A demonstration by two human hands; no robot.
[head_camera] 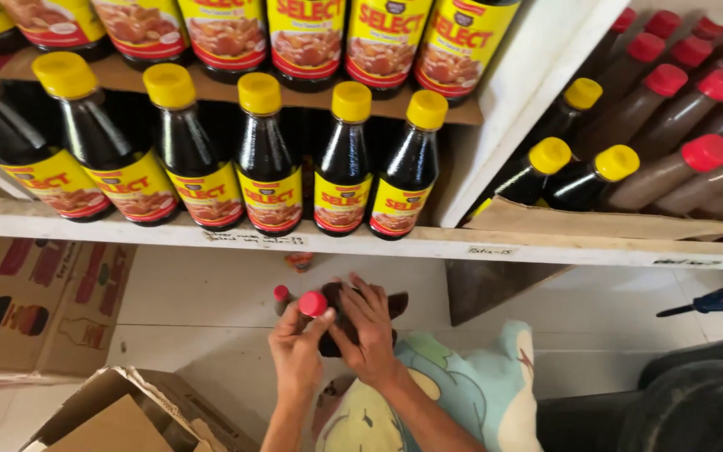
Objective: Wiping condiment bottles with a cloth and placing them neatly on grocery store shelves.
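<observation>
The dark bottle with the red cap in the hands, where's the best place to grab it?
Probably the narrow neck just under the round red cap, coming from the left, as the left hand does now. The dark brown bottle with the red cap lies tilted across both hands, and the right hand already covers its wider body, so the neck is the free, slim part.

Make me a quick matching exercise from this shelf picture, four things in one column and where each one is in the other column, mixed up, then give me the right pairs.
Things:
1. Dark sauce bottles with yellow caps
2. Brown sauce bottles with red caps
3. Red-capped bottle
4. Open cardboard box

Places:
A. On the floor at lower left
B. Held between the left hand and the right hand
C. In a row on the left part of the white shelf
D. Lying tilted in the right-hand shelf bay

Pairs: 1-C, 2-D, 3-B, 4-A
</observation>
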